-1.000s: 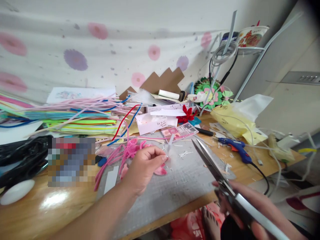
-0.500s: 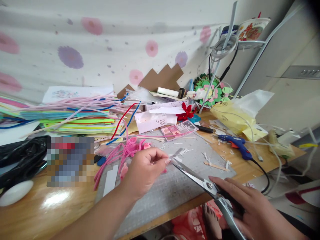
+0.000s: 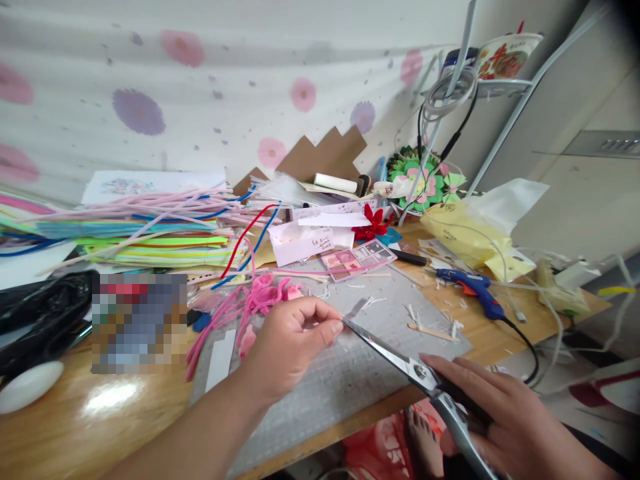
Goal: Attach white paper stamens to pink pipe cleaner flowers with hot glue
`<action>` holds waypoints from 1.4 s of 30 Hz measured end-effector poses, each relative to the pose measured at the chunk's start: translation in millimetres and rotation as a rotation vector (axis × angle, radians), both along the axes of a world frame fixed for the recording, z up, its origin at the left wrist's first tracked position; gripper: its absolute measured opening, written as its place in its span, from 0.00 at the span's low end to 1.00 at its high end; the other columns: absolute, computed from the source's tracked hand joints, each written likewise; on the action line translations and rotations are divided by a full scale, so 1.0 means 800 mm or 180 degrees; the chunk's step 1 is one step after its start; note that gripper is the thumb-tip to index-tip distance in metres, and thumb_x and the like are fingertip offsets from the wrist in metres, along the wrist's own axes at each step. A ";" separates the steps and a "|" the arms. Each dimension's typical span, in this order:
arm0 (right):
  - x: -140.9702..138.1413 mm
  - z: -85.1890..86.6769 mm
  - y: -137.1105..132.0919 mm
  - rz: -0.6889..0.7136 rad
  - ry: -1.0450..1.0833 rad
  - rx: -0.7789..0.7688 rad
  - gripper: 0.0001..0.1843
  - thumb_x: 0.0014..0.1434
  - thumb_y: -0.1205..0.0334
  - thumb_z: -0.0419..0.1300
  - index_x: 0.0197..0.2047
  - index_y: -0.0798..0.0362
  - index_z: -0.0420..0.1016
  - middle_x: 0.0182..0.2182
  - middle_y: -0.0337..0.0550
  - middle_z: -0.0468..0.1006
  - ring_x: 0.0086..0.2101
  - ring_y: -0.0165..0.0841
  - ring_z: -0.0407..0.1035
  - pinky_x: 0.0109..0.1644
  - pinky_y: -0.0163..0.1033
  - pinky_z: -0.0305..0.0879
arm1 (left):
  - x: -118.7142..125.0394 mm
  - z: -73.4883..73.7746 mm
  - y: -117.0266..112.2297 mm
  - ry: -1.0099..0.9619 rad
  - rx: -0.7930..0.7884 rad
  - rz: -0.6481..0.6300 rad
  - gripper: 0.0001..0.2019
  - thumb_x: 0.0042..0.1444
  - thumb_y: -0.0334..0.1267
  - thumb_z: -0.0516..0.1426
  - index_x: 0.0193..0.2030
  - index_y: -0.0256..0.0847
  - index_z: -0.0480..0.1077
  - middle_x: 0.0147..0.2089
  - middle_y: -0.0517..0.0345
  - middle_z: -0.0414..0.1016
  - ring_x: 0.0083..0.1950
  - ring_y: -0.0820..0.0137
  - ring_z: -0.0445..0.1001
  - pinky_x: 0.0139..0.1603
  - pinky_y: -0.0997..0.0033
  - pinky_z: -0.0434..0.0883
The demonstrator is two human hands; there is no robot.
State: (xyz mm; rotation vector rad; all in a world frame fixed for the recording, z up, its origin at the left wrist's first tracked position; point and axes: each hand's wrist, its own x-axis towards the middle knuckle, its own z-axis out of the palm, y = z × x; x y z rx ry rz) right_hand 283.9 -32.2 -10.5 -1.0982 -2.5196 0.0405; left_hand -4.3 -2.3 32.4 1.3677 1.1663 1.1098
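My right hand (image 3: 487, 407) grips a pair of scissors (image 3: 417, 370), fingers in the handles. The long blades point left and are closed together, their tips right at the fingertips of my left hand (image 3: 300, 340). My left thumb and forefinger are pinched together above the cutting mat (image 3: 320, 407); what sits between them is too small to make out. A thin greyish strip (image 3: 356, 309) shows just beyond those fingertips, and I cannot tell if it is held or lies on the mat. Behind the left hand are pink fuzzy stems (image 3: 263, 293).
A blue glue gun (image 3: 473, 287) with a black cord lies at the right. White scraps and a wooden stick (image 3: 431, 331) lie on the mat. Bundles of coloured stems (image 3: 160, 227) fill the back left. A white paper strip (image 3: 220, 360) lies left of my left forearm.
The scissors' blades were slightly apart and have now closed at my left fingertips. My left hand has shifted very slightly to the right.
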 end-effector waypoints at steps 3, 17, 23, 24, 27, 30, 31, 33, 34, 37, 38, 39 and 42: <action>0.002 -0.003 0.001 0.0000 -0.0088 0.0106 0.28 0.57 0.61 0.59 0.60 0.49 0.58 0.42 0.47 0.79 0.34 0.36 0.78 0.35 0.33 0.75 | 0.000 0.000 0.001 -0.0047 -0.0049 -0.0010 0.02 0.50 0.33 0.59 0.28 0.38 0.73 0.25 0.64 0.72 0.27 0.76 0.66 0.28 0.76 0.61; -0.002 -0.001 0.002 -0.0025 -0.0147 0.0350 0.27 0.55 0.65 0.56 0.59 0.51 0.60 0.39 0.46 0.81 0.31 0.34 0.78 0.32 0.33 0.75 | 0.000 -0.002 0.005 -0.0192 -0.0199 -0.0021 0.04 0.49 0.35 0.60 0.27 0.38 0.73 0.23 0.64 0.72 0.21 0.80 0.60 0.22 0.78 0.57; -0.005 0.007 0.001 -0.0015 0.0224 -0.0118 0.25 0.54 0.66 0.59 0.56 0.48 0.66 0.40 0.44 0.82 0.33 0.34 0.79 0.34 0.30 0.75 | 0.003 -0.001 0.006 -0.0269 -0.0260 0.0039 0.04 0.47 0.34 0.60 0.25 0.38 0.72 0.22 0.64 0.71 0.24 0.78 0.65 0.25 0.78 0.61; -0.005 0.007 0.002 -0.0029 0.0337 -0.0266 0.23 0.54 0.64 0.60 0.55 0.48 0.67 0.41 0.45 0.82 0.34 0.35 0.79 0.36 0.30 0.75 | 0.004 -0.001 0.006 -0.0277 -0.0267 0.0066 0.04 0.47 0.34 0.60 0.25 0.38 0.72 0.22 0.63 0.71 0.25 0.77 0.66 0.26 0.77 0.62; -0.001 0.004 0.009 -0.0233 0.0644 -0.0653 0.23 0.55 0.55 0.61 0.54 0.50 0.70 0.45 0.48 0.81 0.41 0.40 0.78 0.42 0.33 0.75 | 0.002 -0.005 0.009 -0.0376 -0.0266 0.0051 0.04 0.47 0.34 0.60 0.25 0.37 0.71 0.23 0.63 0.71 0.26 0.76 0.67 0.28 0.75 0.63; 0.007 -0.003 0.027 -0.0851 0.0619 -0.0902 0.25 0.54 0.52 0.61 0.54 0.52 0.71 0.45 0.49 0.81 0.43 0.43 0.77 0.44 0.37 0.74 | -0.001 -0.014 0.014 -0.0288 -0.0138 0.0035 0.04 0.48 0.33 0.59 0.25 0.38 0.71 0.24 0.63 0.71 0.27 0.75 0.67 0.30 0.74 0.62; 0.009 -0.004 0.035 -0.1064 0.0525 -0.0944 0.25 0.54 0.51 0.61 0.53 0.52 0.72 0.44 0.49 0.81 0.42 0.43 0.77 0.43 0.38 0.74 | -0.002 -0.017 0.017 -0.0174 -0.0069 0.0077 0.03 0.48 0.33 0.59 0.25 0.38 0.71 0.24 0.63 0.70 0.27 0.75 0.66 0.29 0.74 0.61; 0.014 -0.006 0.052 -0.1390 0.0291 -0.0956 0.25 0.53 0.49 0.61 0.51 0.52 0.73 0.41 0.48 0.82 0.39 0.43 0.77 0.41 0.39 0.73 | -0.004 -0.023 0.021 0.0043 0.0039 0.0173 0.03 0.48 0.31 0.58 0.25 0.38 0.70 0.24 0.64 0.68 0.27 0.76 0.63 0.29 0.74 0.59; 0.017 -0.006 0.060 -0.1502 0.0166 -0.0927 0.24 0.54 0.49 0.60 0.51 0.53 0.74 0.41 0.48 0.82 0.38 0.44 0.77 0.40 0.40 0.73 | -0.004 -0.025 0.023 0.0100 0.0059 0.0195 0.03 0.48 0.32 0.58 0.25 0.38 0.70 0.24 0.65 0.67 0.27 0.75 0.63 0.29 0.74 0.58; 0.025 -0.005 0.083 -0.1808 -0.0224 -0.0785 0.24 0.55 0.51 0.57 0.51 0.54 0.74 0.42 0.50 0.82 0.40 0.47 0.77 0.41 0.43 0.71 | -0.005 -0.028 0.025 0.0099 0.0002 0.0123 0.04 0.50 0.34 0.58 0.26 0.38 0.69 0.24 0.65 0.66 0.27 0.75 0.62 0.29 0.73 0.58; 0.027 -0.006 0.088 -0.1907 -0.0340 -0.0756 0.24 0.56 0.51 0.56 0.52 0.54 0.73 0.42 0.51 0.82 0.41 0.48 0.76 0.41 0.44 0.71 | -0.005 -0.028 0.025 0.0076 -0.0020 0.0091 0.05 0.50 0.36 0.58 0.27 0.38 0.70 0.25 0.65 0.66 0.27 0.75 0.62 0.30 0.73 0.58; 0.029 -0.006 0.093 -0.1988 -0.0440 -0.0749 0.25 0.55 0.51 0.55 0.52 0.55 0.73 0.41 0.52 0.82 0.40 0.48 0.76 0.41 0.44 0.70 | -0.004 -0.028 0.025 0.0040 -0.0038 0.0055 0.05 0.51 0.37 0.59 0.28 0.38 0.70 0.25 0.64 0.66 0.28 0.74 0.62 0.30 0.73 0.59; 0.031 -0.007 0.101 -0.2121 -0.0641 -0.0799 0.26 0.56 0.49 0.53 0.53 0.54 0.72 0.39 0.52 0.82 0.38 0.48 0.77 0.38 0.44 0.69 | -0.004 -0.028 0.024 -0.0138 -0.0058 -0.0024 0.06 0.51 0.38 0.59 0.29 0.38 0.72 0.27 0.62 0.69 0.30 0.73 0.64 0.32 0.72 0.60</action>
